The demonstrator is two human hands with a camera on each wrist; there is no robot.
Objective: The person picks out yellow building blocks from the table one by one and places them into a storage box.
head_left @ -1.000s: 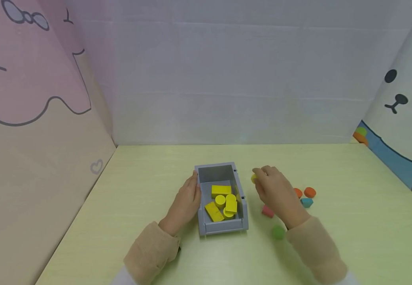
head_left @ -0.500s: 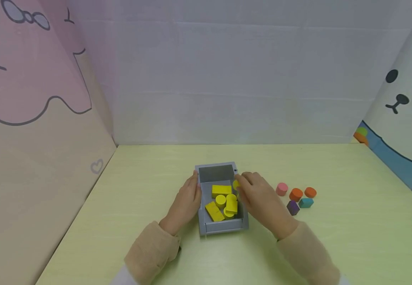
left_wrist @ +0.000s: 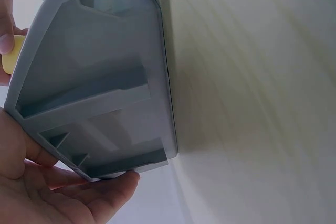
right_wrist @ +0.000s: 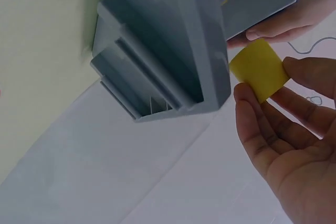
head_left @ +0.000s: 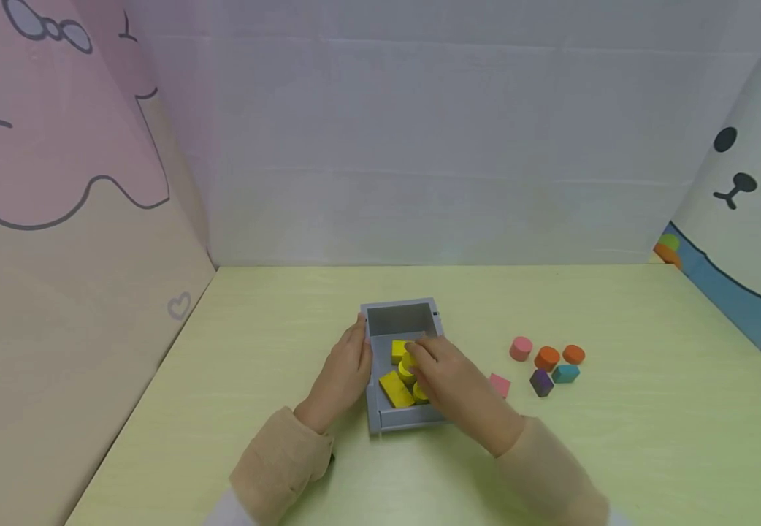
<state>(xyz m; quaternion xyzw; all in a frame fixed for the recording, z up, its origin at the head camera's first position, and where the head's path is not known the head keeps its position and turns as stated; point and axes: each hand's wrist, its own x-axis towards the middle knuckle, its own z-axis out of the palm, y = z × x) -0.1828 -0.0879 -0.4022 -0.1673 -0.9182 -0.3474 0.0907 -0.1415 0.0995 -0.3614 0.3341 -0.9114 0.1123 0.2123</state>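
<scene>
A grey storage bin (head_left: pixel 410 419) stands on the table with several yellow blocks (head_left: pixel 396 390) inside. Along its left wall lies my left hand (head_left: pixel 341 372). The left wrist view shows this hand's thumb and fingers (left_wrist: pixel 113 195) about the rear corner, holding the bin there. My right hand (head_left: pixel 449 380) reaches over the right wall and pinches a yellow cylindrical block (right_wrist: pixel 260 69) between thumb and fingers. In the head view this block is close over the blocks in the bin. The right hand hides part of the bin's contents and its right wall.
To the right of the bin lie loose blocks: a pink cylinder (head_left: pixel 521 348), two orange ones (head_left: pixel 547 358), a teal block (head_left: pixel 566 374) and a purple block (head_left: pixel 541 382). A pink block (head_left: pixel 499 385) peeks out beside the right wrist. A pale wall panel (head_left: pixel 433 146) closes the table's back.
My right hand has moved left from beside the bin to over it, carrying the yellow cylindrical block. The left hand and bin have stayed put. A green piece seen earlier is now hidden.
</scene>
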